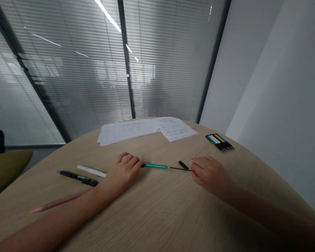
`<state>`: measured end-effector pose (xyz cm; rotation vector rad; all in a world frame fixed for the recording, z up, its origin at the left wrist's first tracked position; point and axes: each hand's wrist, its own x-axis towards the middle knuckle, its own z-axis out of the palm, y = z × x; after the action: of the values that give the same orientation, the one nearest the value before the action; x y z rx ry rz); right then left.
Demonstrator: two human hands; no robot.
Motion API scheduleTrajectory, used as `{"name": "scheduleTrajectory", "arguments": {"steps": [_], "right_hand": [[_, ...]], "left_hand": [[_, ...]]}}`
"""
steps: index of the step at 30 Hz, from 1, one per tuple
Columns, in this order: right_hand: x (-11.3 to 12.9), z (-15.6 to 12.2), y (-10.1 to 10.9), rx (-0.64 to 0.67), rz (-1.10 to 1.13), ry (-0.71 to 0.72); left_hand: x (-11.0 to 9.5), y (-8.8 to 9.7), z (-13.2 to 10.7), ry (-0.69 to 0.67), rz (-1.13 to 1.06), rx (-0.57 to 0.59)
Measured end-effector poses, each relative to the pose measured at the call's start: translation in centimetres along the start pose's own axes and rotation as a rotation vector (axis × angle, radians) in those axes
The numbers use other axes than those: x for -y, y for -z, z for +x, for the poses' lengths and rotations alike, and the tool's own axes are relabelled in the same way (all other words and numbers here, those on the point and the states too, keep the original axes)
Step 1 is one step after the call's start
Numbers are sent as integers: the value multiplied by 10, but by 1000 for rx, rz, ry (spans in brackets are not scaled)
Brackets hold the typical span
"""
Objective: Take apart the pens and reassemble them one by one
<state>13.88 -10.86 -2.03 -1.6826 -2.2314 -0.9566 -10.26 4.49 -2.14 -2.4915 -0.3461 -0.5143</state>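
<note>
My left hand (124, 168) lies knuckles up on the wooden table (157, 217), fingers curled on the near end of a teal pen barrel (155, 166) that points right. My right hand (208, 171) is closed in a pinch on a thin black refill (180, 168), whose free end reaches toward the teal barrel. A small black cap (183, 165) lies on the table just beyond the refill.
A white pen (91, 171), a black pen (77, 177) and a pink pen (60, 201) lie at the left. Printed sheets (147, 129) are spread at the far edge. A row of several pens (219, 142) lies at the far right. A green chair (5, 168) stands left.
</note>
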Motion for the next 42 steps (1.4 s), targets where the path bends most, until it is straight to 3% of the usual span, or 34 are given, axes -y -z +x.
{"name": "scheduleTrajectory", "arguments": {"steps": [11, 17, 27, 30, 38, 42], "right_hand": [[14, 0, 0, -199, -8, 126], [19, -2, -4, -187, 59, 145], [11, -4, -16, -136, 195, 66], [6, -5, -17, -100, 184, 51], [-9, -6, -25, -9, 150, -120], [-15, -6, -25, 53, 134, -155]], "left_hand": [[-24, 9, 1, -84, -112, -99], [-30, 13, 2, -60, -255, -126], [-23, 13, 3, 21, -453, -38], [-17, 12, 5, 161, -591, -39], [2, 25, 16, 802, -1145, -39], [3, 26, 19, 985, -1251, -41]]}}
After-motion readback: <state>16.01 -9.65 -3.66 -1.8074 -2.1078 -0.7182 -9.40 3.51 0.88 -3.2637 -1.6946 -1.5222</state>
